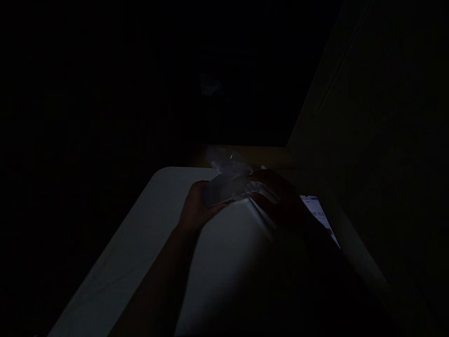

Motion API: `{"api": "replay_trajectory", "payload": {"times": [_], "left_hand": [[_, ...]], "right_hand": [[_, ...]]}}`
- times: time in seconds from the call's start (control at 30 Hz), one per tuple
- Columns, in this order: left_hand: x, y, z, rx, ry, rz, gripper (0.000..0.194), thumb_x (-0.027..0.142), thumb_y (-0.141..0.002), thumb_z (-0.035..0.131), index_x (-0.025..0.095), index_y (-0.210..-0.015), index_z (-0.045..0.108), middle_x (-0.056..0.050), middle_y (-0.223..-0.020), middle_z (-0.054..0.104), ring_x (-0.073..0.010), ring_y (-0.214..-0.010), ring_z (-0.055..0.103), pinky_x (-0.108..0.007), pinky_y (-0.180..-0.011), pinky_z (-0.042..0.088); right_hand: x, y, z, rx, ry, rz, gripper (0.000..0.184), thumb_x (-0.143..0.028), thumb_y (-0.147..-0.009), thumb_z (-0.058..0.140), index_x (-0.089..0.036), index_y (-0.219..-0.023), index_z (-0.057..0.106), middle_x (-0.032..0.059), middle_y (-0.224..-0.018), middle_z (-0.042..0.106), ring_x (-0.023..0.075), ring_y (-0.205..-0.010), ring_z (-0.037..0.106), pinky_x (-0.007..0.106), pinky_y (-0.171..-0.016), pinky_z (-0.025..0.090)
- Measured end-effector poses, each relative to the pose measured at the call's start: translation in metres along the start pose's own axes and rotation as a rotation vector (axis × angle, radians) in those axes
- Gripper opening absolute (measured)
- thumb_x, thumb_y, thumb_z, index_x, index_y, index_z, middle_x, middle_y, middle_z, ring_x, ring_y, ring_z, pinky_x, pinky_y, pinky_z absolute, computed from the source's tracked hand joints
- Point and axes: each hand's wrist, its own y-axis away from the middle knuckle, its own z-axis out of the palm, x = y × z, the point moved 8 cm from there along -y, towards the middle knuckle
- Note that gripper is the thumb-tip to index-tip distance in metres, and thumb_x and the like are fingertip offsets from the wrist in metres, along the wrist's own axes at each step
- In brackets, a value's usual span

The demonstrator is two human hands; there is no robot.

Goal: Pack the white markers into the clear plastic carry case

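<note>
Looking down through deep gloom, we make out a pale, flat-topped table (138, 236) running away from us, its cloth-like surface catching what little light there is, and everything we can place sits near its far end. Toward that far end of the table, a clear, crinkled plastic packet (228, 175) is raised between two bare hands, with a loose twist of film standing up beyond them. Our left hand (197, 209) cups the packet's left end from below, its fingers curled round the plastic, so the grip there reads as closed on it. Our right hand (277, 196) lies across the top on the side nearer the table's right edge, its fingers spread over the film; in this darkness we cannot tell whether it pinches or only presses. Held this way, the packet seems kept raised and steady, one hand bearing it while the other bears down on it. Just under the right hand, a white, straight-edged flat object (258, 214) shows against the table, perhaps part of what the film wraps, though we cannot be sure. Along the table's right side, a bright rectangular screen (317, 214) shows blurred digits, lying angled as if placed to be read beside the hands
</note>
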Motion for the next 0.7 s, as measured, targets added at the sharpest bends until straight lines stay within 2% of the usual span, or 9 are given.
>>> {"api": "replay_trajectory", "payload": {"times": [0.03,0.1,0.17,0.27,0.33,0.4,0.47,0.53,0.7], "left_hand": [[-0.003,0.000,-0.001,0.010,-0.009,-0.020,0.074,0.047,-0.055,0.085,0.022,-0.116,0.051,-0.009,-0.107,0.057,-0.0333,-0.097,0.059,-0.046,-0.079,0.049],[-0.005,-0.002,-0.003,0.043,-0.009,0.005,0.072,0.046,-0.055,0.084,0.023,-0.115,0.051,-0.010,-0.107,0.057,-0.0344,-0.098,0.058,-0.048,-0.079,0.049],[-0.004,-0.004,-0.003,0.026,-0.020,0.067,0.067,0.044,-0.057,0.083,0.023,-0.112,0.053,-0.010,-0.106,0.058,-0.0337,-0.099,0.058,-0.048,-0.081,0.049],[0.001,-0.006,-0.003,0.018,-0.090,0.191,0.059,0.037,-0.059,0.080,0.023,-0.110,0.053,-0.009,-0.108,0.059,-0.0316,-0.101,0.057,-0.047,-0.084,0.049],[0.006,-0.006,-0.007,0.051,-0.148,0.269,0.056,0.035,-0.061,0.078,0.022,-0.109,0.053,-0.009,-0.107,0.060,-0.0315,-0.099,0.058,-0.047,-0.083,0.049],[0.011,-0.005,-0.011,0.090,-0.171,0.328,0.059,0.041,-0.062,0.076,0.021,-0.112,0.052,-0.011,-0.106,0.060,-0.0327,-0.096,0.058,-0.048,-0.082,0.048],[0.015,-0.005,-0.015,0.120,-0.209,0.356,0.068,0.046,-0.062,0.075,0.019,-0.119,0.050,-0.013,-0.110,0.059,-0.0345,-0.098,0.057,-0.048,-0.080,0.048],[0.014,-0.007,-0.014,0.085,-0.311,0.299,0.065,0.039,-0.066,0.072,0.018,-0.123,0.048,-0.013,-0.113,0.058,-0.0330,-0.102,0.056,-0.046,-0.084,0.047],[0.016,-0.010,-0.014,0.062,-0.390,0.281,0.052,0.038,-0.067,0.071,0.014,-0.110,0.056,-0.012,-0.106,0.062,-0.0292,-0.101,0.057,-0.043,-0.087,0.046]], "right_hand": [[0.011,0.000,-0.013,0.044,0.011,0.036,0.034,-0.038,-0.091,0.049,-0.022,-0.119,0.059,0.0069,-0.122,0.062,0.0179,-0.115,0.057,0.034,-0.100,0.045],[0.047,0.004,-0.035,0.103,0.114,0.216,0.034,-0.038,-0.091,0.049,-0.021,-0.119,0.059,0.0081,-0.123,0.061,0.0188,-0.115,0.057,0.035,-0.099,0.047],[0.087,0.012,-0.039,-0.025,0.333,0.426,0.032,-0.035,-0.094,0.044,-0.024,-0.120,0.058,0.0087,-0.125,0.060,0.0192,-0.114,0.058,0.035,-0.095,0.049],[0.122,0.023,-0.035,-0.133,0.405,0.529,0.020,-0.031,-0.090,0.055,-0.023,-0.105,0.065,0.0084,-0.111,0.065,0.0203,-0.102,0.062,0.036,-0.087,0.052],[0.131,0.028,-0.030,-0.171,0.436,0.558,0.023,-0.034,-0.091,0.055,-0.021,-0.108,0.062,0.0066,-0.113,0.063,0.0165,-0.099,0.061,0.035,-0.086,0.052],[0.131,0.030,-0.026,-0.189,0.461,0.573,0.025,-0.036,-0.092,0.053,-0.022,-0.112,0.060,0.0066,-0.118,0.060,0.0154,-0.101,0.060,0.034,-0.087,0.052],[0.127,0.029,-0.024,-0.202,0.480,0.585,0.028,-0.036,-0.092,0.053,-0.022,-0.115,0.059,0.0072,-0.121,0.059,0.0165,-0.103,0.059,0.036,-0.087,0.052],[0.124,0.029,-0.022,-0.214,0.496,0.601,0.032,-0.037,-0.091,0.054,-0.019,-0.118,0.057,0.0076,-0.120,0.058,0.0177,-0.103,0.059,0.038,-0.087,0.053],[0.124,0.030,-0.022,-0.226,0.523,0.637,0.034,-0.037,-0.091,0.055,-0.017,-0.119,0.056,0.0077,-0.119,0.058,0.0183,-0.103,0.060,0.039,-0.087,0.053]]}}
